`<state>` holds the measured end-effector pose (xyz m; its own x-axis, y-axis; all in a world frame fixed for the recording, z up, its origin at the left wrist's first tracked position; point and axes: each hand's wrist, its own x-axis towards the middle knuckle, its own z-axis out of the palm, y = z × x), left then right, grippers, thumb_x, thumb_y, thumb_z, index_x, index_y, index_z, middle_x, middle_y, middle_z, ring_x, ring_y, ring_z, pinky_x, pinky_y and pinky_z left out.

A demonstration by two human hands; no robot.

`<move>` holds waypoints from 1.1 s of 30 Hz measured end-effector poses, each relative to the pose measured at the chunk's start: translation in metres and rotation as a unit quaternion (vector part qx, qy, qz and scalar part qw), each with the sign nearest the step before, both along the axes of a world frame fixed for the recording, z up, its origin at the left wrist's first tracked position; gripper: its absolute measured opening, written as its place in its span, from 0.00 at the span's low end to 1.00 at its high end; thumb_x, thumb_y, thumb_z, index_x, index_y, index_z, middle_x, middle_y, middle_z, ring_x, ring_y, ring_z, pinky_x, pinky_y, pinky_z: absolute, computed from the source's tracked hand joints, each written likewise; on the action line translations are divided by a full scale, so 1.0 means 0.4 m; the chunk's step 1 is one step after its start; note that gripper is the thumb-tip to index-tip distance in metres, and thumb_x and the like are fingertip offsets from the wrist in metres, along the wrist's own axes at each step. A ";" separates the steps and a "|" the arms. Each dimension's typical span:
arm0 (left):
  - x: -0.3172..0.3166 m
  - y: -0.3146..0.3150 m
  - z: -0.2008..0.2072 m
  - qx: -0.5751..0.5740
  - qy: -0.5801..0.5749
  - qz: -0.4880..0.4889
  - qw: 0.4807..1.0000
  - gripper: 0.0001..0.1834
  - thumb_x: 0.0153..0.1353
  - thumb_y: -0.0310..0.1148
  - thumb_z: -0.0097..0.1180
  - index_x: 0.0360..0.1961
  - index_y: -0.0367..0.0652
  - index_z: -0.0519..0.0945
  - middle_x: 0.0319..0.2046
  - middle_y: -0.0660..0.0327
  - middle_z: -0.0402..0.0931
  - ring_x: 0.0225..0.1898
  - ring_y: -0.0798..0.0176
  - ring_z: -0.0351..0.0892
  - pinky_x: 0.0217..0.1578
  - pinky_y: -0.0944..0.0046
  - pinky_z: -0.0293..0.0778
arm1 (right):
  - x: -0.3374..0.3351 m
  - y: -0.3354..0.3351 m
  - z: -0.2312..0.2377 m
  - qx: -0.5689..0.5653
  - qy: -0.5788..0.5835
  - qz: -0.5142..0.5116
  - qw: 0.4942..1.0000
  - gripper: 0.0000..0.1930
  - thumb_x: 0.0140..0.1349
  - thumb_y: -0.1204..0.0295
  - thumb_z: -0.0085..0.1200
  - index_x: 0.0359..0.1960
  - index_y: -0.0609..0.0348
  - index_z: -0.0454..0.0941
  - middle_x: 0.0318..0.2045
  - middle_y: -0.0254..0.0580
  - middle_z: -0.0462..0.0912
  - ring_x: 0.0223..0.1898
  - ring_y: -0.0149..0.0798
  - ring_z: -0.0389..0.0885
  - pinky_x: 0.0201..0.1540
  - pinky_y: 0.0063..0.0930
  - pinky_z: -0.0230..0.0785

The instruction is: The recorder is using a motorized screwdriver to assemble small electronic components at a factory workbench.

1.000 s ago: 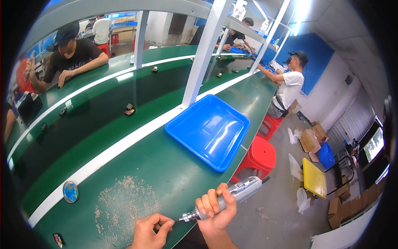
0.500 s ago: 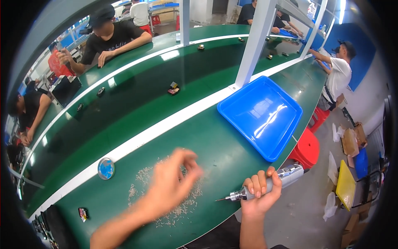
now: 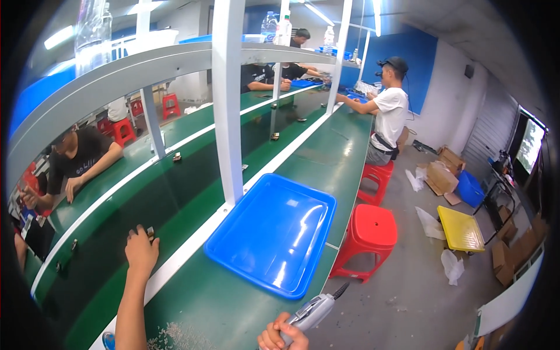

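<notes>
Component looks unlifted at my left hand, grip unclear; my right hand clasps a power tool.

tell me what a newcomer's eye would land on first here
The large blue tray on the green table, mid-picture, would probably catch the eye first. Next might come the nearer red stool to its right and the silver-grey power tool in the right hand at the lower edge.
</notes>
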<state>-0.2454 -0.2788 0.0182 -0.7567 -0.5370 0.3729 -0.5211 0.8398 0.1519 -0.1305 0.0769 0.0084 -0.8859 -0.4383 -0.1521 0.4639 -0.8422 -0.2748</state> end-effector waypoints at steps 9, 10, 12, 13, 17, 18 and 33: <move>-0.018 -0.064 0.003 -0.125 -0.077 -0.150 0.978 0.25 0.52 0.23 0.58 0.53 0.37 0.70 0.44 0.45 0.72 0.46 0.45 0.73 0.46 0.52 0.74 | -0.020 -0.012 0.003 -0.027 -0.006 0.019 0.999 0.07 0.66 0.66 0.48 0.33 0.55 0.70 0.13 0.31 0.62 0.15 0.30 0.61 0.22 0.25 0.58; -0.011 -0.046 0.012 -0.152 -0.093 -0.152 0.972 0.25 0.51 0.20 0.57 0.53 0.38 0.71 0.44 0.45 0.72 0.46 0.46 0.73 0.46 0.53 0.74 | -0.020 -0.010 -0.001 -0.025 -0.012 0.018 0.999 0.07 0.66 0.66 0.47 0.34 0.55 0.70 0.13 0.31 0.62 0.14 0.30 0.61 0.21 0.25 0.58; 0.019 -0.014 0.021 -0.126 -0.050 -0.190 0.972 0.26 0.48 0.19 0.56 0.52 0.39 0.72 0.44 0.46 0.72 0.46 0.46 0.73 0.46 0.53 0.74 | -0.022 -0.005 -0.005 -0.024 -0.017 0.019 0.999 0.07 0.66 0.66 0.47 0.34 0.55 0.70 0.13 0.31 0.62 0.14 0.30 0.61 0.21 0.25 0.58; 0.037 0.019 0.034 -0.096 -0.009 -0.232 0.968 0.26 0.46 0.17 0.56 0.51 0.39 0.73 0.44 0.47 0.72 0.47 0.46 0.73 0.46 0.53 0.73 | -0.021 -0.004 -0.005 -0.028 -0.013 0.025 0.999 0.07 0.66 0.66 0.47 0.34 0.55 0.70 0.13 0.31 0.62 0.14 0.30 0.61 0.22 0.25 0.58; 0.131 0.268 0.116 -0.045 -0.015 -0.373 0.927 0.22 0.47 0.17 0.53 0.48 0.39 0.73 0.44 0.47 0.73 0.46 0.44 0.73 0.46 0.52 0.74 | -0.021 0.019 0.007 -0.038 -0.014 0.027 0.999 0.07 0.66 0.67 0.46 0.34 0.56 0.69 0.13 0.31 0.62 0.14 0.29 0.61 0.22 0.26 0.59; 0.162 0.318 0.131 -0.030 -0.036 -0.405 0.913 0.20 0.51 0.20 0.52 0.48 0.38 0.73 0.44 0.47 0.73 0.45 0.45 0.73 0.46 0.53 0.74 | -0.022 0.022 0.005 -0.042 -0.006 0.030 0.999 0.07 0.66 0.67 0.46 0.34 0.56 0.70 0.13 0.31 0.62 0.14 0.29 0.61 0.23 0.26 0.59; 0.359 0.500 0.045 0.034 0.004 -0.563 0.826 0.21 0.51 0.26 0.55 0.47 0.29 0.76 0.51 0.46 0.75 0.52 0.50 0.75 0.45 0.59 0.76 | 0.076 0.102 0.019 0.064 -0.045 -0.006 0.997 0.07 0.65 0.67 0.46 0.32 0.57 0.69 0.13 0.28 0.59 0.12 0.26 0.56 0.21 0.22 0.57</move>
<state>-0.1019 -0.0789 0.0363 -0.7881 0.4861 0.3776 0.5860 0.7804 0.2182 -0.1002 0.1176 0.0158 -0.8710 -0.4002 -0.2849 0.4820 -0.8082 -0.3383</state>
